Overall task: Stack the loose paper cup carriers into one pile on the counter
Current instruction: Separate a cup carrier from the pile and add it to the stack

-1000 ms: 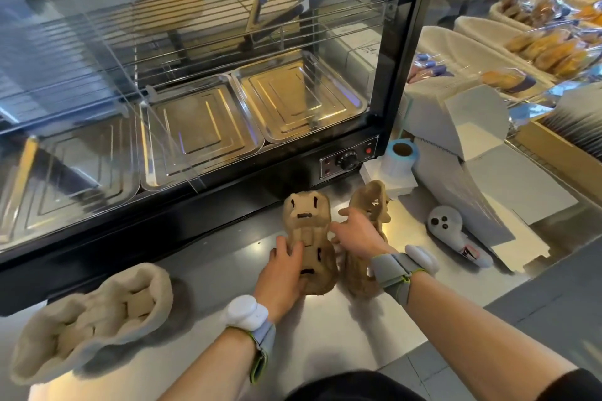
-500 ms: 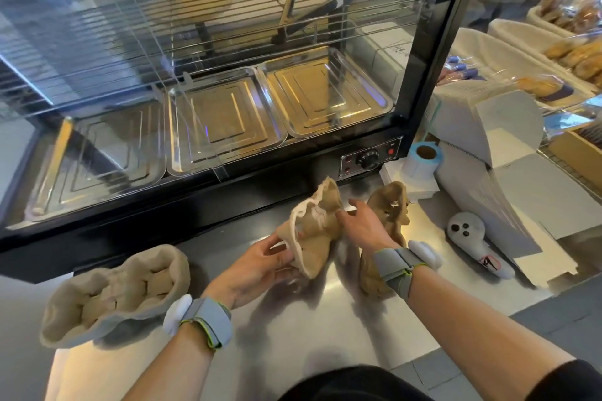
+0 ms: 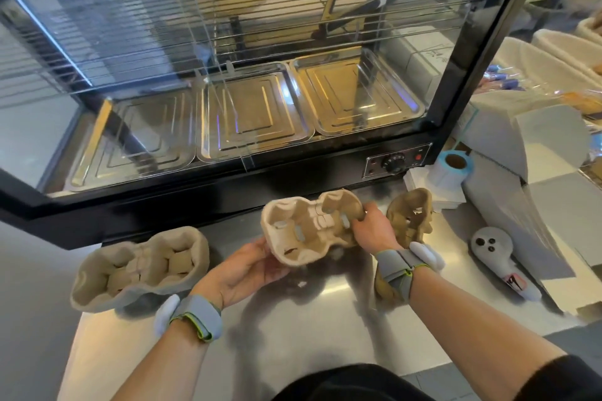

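A tan pulp two-cup carrier point(image 3: 309, 228) is held above the steel counter point(image 3: 309, 319), its hollow side facing me. My left hand point(image 3: 242, 270) grips its near lower end and my right hand point(image 3: 373, 229) grips its right end. A pile of carriers point(image 3: 140, 267) rests on the counter at the left, cups up. Another carrier point(image 3: 408, 221) lies upside down to the right, partly hidden behind my right wrist.
A glass warming cabinet point(image 3: 244, 172) with steel trays stands right behind the carriers. At the right are a blue label roll point(image 3: 454, 166), folded white boxes point(image 3: 527, 192) and a grey handheld scanner point(image 3: 498, 254). The counter's front edge is close to my body.
The carrier has been lifted off the counter, turned from underside-up to hollow side facing me, and moved a little left. The view has shifted left.
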Available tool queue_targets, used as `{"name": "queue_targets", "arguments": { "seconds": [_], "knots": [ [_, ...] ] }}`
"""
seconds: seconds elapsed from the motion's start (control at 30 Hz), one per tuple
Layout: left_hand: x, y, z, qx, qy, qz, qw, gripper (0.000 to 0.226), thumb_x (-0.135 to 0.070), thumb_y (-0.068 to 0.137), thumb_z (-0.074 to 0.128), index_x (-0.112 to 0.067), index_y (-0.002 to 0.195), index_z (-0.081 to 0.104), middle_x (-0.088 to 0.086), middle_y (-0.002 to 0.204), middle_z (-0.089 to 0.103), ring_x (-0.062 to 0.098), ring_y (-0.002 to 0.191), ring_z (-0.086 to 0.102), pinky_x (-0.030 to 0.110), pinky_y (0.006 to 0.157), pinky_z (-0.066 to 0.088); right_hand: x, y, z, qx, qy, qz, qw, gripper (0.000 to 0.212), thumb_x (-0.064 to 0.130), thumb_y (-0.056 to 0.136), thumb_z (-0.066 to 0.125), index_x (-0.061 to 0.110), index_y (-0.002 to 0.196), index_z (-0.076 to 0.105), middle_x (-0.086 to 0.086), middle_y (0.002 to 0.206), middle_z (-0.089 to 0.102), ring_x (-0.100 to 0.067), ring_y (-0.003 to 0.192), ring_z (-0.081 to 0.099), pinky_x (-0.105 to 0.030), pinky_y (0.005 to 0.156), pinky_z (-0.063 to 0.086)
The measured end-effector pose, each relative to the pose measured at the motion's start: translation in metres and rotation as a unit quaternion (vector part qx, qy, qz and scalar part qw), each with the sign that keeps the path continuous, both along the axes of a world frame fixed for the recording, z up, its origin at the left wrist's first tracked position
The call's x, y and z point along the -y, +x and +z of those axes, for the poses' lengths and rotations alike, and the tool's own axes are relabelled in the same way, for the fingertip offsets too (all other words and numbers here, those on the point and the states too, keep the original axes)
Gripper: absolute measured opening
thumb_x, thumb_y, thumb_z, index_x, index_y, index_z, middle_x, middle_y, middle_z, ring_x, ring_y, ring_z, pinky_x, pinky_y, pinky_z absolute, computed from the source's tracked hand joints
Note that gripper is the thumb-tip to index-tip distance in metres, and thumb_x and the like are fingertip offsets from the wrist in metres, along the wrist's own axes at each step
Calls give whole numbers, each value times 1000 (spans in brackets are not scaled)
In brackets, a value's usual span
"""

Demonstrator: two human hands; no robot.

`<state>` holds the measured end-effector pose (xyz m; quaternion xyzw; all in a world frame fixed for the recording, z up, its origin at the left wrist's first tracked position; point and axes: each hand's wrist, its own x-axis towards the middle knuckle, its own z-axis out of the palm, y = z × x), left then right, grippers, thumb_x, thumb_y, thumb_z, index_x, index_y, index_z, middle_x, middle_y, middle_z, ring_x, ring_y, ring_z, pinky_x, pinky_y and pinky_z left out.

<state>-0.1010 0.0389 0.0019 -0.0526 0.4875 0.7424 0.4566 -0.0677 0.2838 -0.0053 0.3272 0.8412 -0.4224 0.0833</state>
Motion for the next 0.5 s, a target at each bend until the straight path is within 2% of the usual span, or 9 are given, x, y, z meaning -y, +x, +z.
{"name": "queue_targets", "arguments": {
  "seconds": [0.07, 0.13, 0.17, 0.27, 0.3, 0.33, 0.4, 0.43, 0.5],
  "knots": [
    [2, -5, 2, -43, -89, 42, 994, 25, -18, 94, 45, -16, 114, 62, 10, 108, 69, 23, 94, 69, 36, 88, 52, 0, 1, -2, -4, 5, -16, 1000, 34, 14, 94, 51, -1, 124, 49, -26, 124, 61, -41, 117, 56, -38, 91, 45],
    [1, -8, 4, -68, -162, 90, 980, 32, -30, 97, 41, -15, 116, 62, 11, 112, 68, 24, 102, 66, 36, 89, 51, 3, 1, -3, -10, 1, -28, 1000, 33, 15, 94, 53, 0, 123, 51, -25, 123, 62, -40, 116, 56, -38, 91, 45],
    [-1, -8, 5, -82, -193, 106, 972, 36, -35, 97, 40, -14, 115, 63, 10, 110, 68, 22, 100, 66, 34, 86, 52, 5, 0, -3, -13, -1, -31, 999, 32, 15, 94, 53, 1, 123, 51, -24, 122, 62, -40, 116, 56, -37, 91, 44],
    [-5, -8, 6, -134, -262, 159, 942, 40, -39, 98, 34, -15, 111, 63, 7, 99, 70, 13, 80, 70, 24, 67, 56, 12, -2, -1, -18, -1, -31, 999, 34, 17, 93, 54, 5, 125, 53, -20, 122, 63, -38, 117, 56, -36, 90, 44],
    [-5, -8, 5, -154, -282, 179, 930, 42, -40, 99, 31, -14, 114, 61, 8, 103, 69, 14, 83, 69, 23, 66, 55, 14, -3, -1, -22, 1, -29, 999, 34, 18, 93, 55, 6, 125, 53, -19, 122, 64, -38, 117, 56, -36, 91, 44],
    [-4, -7, 5, -187, -311, 193, 911, 44, -40, 99, 29, -13, 117, 59, 9, 109, 65, 17, 90, 66, 23, 70, 52, 16, -4, -2, -25, 3, -27, 999, 34, 19, 93, 55, 6, 124, 54, -19, 122, 64, -38, 116, 57, -37, 91, 44],
    [-1, -4, 6, -290, -399, 193, 848, 40, -34, 100, 26, -12, 113, 56, 5, 114, 55, 18, 103, 53, 26, 84, 39, 17, -3, -3, -28, 11, -21, 999, 32, 20, 93, 56, 5, 121, 55, -20, 119, 65, -38, 114, 57, -38, 91, 45],
    [0, -2, 5, -344, -443, 183, 808, 33, -29, 100, 27, -15, 109, 55, 4, 111, 51, 19, 104, 49, 27, 87, 33, 18, -2, -3, -29, 19, -17, 999, 31, 20, 93, 56, 4, 120, 56, -21, 118, 65, -39, 113, 57, -38, 90, 45],
    [5, 1, 6, -415, -505, 171, 737, 27, -19, 98, 31, -14, 111, 55, 5, 110, 48, 21, 99, 47, 29, 84, 32, 21, -1, -3, -27, 32, -2, 999, 29, 19, 93, 56, 2, 117, 55, -22, 116, 65, -40, 112, 58, -37, 87, 45]
  ]
}}
